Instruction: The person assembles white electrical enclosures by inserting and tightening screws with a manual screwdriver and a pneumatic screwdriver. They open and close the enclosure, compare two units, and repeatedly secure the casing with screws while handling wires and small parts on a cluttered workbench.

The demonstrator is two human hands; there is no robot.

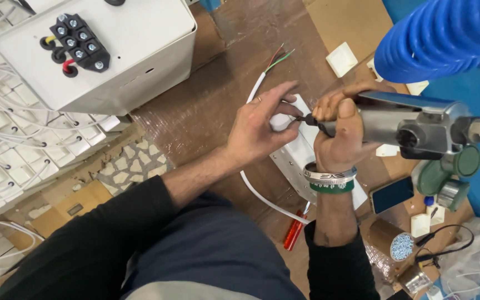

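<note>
- White plastic: long socket strip (295,158) flat on the brown desk (206,105), under both hands, near the middle.
- Looks light and stiff, likely smooth and a bit slippery; best held flat by the long edges or pressed down from the top.
- Left hand (259,128) closed in a pinch on something small and white, right on top of the strip, fingers curled, one finger sticking out.
- Right hand (337,139) wrapped tight around a grey metal air screwdriver (412,125), tip pointing at the pinch.
- Tool looks heavy and hard; safest to grip round the fat body.
- Blue curly hose (440,36) joined to the back of the tool, springy and soft.
- White cable (256,89) bendy, with red, green and black thin wires poking out at the far end; other part curling out from below the strip.
- White box (134,50) at the top left, with a black block of screws on top.
- Small white square parts (341,59) lying apart on the desk.
- Brown cardboard box (73,208) at the lower left with a small dark label.
- Red-handled screwdriver (294,230) close to the right arm.
- Round tub of tiny screws (401,246) at the lower right.
</note>
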